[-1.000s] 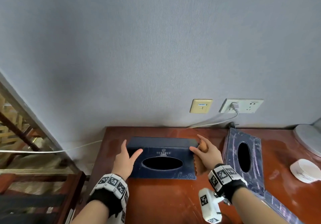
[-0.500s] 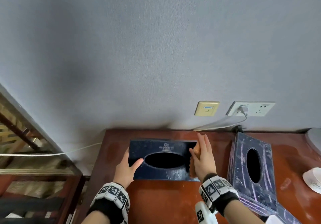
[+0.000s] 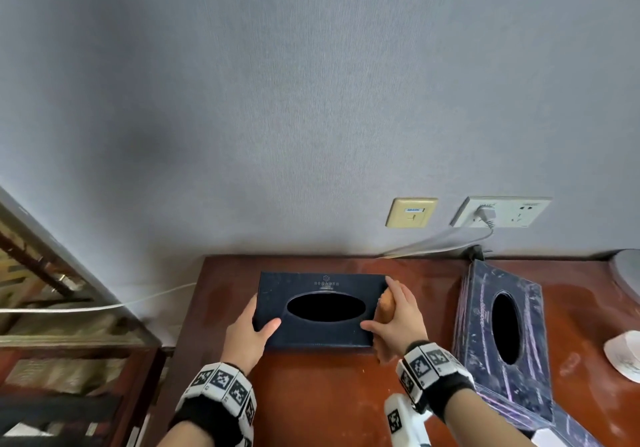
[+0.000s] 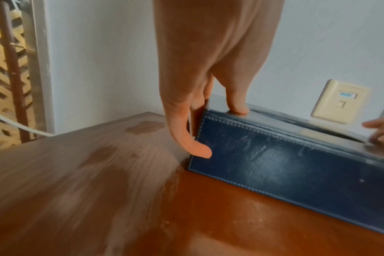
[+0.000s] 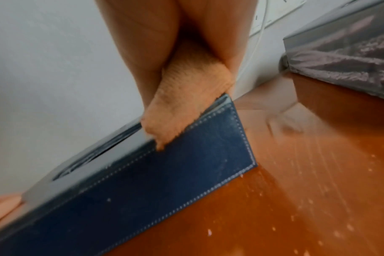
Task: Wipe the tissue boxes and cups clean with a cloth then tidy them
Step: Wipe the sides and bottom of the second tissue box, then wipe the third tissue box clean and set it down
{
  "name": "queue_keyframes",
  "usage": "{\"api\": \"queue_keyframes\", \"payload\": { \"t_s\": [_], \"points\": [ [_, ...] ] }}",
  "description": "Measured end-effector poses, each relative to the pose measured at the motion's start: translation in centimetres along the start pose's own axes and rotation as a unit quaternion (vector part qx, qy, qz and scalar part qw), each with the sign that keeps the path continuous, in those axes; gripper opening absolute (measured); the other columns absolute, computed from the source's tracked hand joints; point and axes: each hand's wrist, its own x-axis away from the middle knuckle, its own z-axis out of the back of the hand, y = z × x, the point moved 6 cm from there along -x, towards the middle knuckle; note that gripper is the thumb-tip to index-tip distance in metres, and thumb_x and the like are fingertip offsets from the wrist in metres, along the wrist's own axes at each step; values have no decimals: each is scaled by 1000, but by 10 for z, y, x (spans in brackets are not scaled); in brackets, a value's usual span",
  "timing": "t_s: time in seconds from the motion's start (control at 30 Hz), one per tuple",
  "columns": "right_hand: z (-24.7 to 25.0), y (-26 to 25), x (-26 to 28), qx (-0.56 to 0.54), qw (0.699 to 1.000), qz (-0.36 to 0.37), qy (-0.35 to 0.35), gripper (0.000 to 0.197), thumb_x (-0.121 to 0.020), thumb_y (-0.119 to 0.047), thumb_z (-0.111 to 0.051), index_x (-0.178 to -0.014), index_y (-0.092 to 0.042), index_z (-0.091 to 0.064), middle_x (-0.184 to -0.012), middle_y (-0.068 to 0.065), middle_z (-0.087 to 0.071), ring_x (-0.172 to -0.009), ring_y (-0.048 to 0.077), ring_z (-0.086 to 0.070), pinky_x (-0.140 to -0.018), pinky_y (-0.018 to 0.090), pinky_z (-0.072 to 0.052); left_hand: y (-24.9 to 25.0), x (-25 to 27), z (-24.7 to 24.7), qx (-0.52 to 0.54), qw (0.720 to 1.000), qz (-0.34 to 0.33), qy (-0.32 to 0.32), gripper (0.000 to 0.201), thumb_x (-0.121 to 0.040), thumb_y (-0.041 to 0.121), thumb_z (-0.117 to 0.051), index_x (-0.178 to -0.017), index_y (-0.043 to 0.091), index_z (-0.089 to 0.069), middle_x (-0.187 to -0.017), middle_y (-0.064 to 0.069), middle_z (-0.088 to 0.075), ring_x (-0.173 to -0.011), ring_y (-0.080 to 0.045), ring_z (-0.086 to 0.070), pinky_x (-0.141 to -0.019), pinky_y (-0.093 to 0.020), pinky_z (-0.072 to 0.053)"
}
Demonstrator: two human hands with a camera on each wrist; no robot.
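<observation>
A dark blue leather tissue box [image 3: 322,308] with an oval opening lies flat on the red-brown table [image 3: 311,394]. My left hand [image 3: 258,318] grips its left end, thumb on the top face and fingers [image 4: 186,121] down the side. My right hand [image 3: 394,318] holds an orange cloth [image 3: 384,308] against the box's right end, thumb resting on top. In the right wrist view the cloth [image 5: 186,107] is bunched over the top right edge of the box [image 5: 164,181]. A second, dark patterned tissue box [image 3: 498,335] stands to the right, and a white cup [image 3: 623,356] lies at the right edge.
The grey wall runs close behind the table, with a beige socket plate [image 3: 410,212] and a white power outlet [image 3: 502,211] whose cable trails down to the table. A grey round object [image 3: 628,270] sits at the far right. Wooden lattice furniture [image 3: 52,308] stands left of the table's edge.
The blue box has shifted back toward the wall. My right hand with the cloth has come down along the box's right end, thumb now on top. My left hand keeps its hold.
</observation>
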Motion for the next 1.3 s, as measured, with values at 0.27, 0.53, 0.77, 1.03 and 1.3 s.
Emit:
{"api": "queue_keyframes", "payload": {
  "t_s": [0.27,0.53,0.77,1.03,1.3],
  "points": [
    [3,12,25,65,997,-22,-41,95,-64,-29,-82,-143,-27,-29,-152,5,-23,-138,21,-28,-110,34,-30,-3,33,-2,-33,999,21,-26,58,-87,26,-65,-138,38,-40,-113,2,-62,-95,-22,-63,-61,-32,-60],
    [7,29,70,106,992,-6,-61,88,-64,-30,-81,-140,-26,-36,-148,7,-30,-137,21,-29,-111,31,-27,-24,85,-16,-32,997,35,-59,53,-87,24,-64,-135,33,-44,-120,-6,-58,-100,-28,-60,-60,-38,-60],
    [7,31,84,119,989,-4,-87,84,-68,-24,-79,-140,-26,-36,-150,9,-26,-139,22,-26,-110,29,-27,-20,98,-17,-113,990,44,-72,49,-88,26,-63,-132,25,-43,-124,-7,-55,-105,-31,-58,-68,-41,-59],
    [83,18,54,171,983,25,-57,72,-73,-7,-69,-137,-24,-41,-143,11,-35,-132,25,-38,-109,29,-30,90,94,-49,-365,930,-42,-29,81,-92,38,-55,-151,15,-3,-144,-6,-40,-133,-24,-38,-108,-47,-29],
    [201,96,18,219,974,-37,-34,69,-73,-4,-67,-136,-21,-44,-137,8,-47,-126,26,-46,-105,34,-39,173,109,-201,-373,909,-157,-104,78,-87,50,-56,-148,17,-19,-140,-6,-45,-128,-25,-45,-106,-44,-35]
  ]
}}
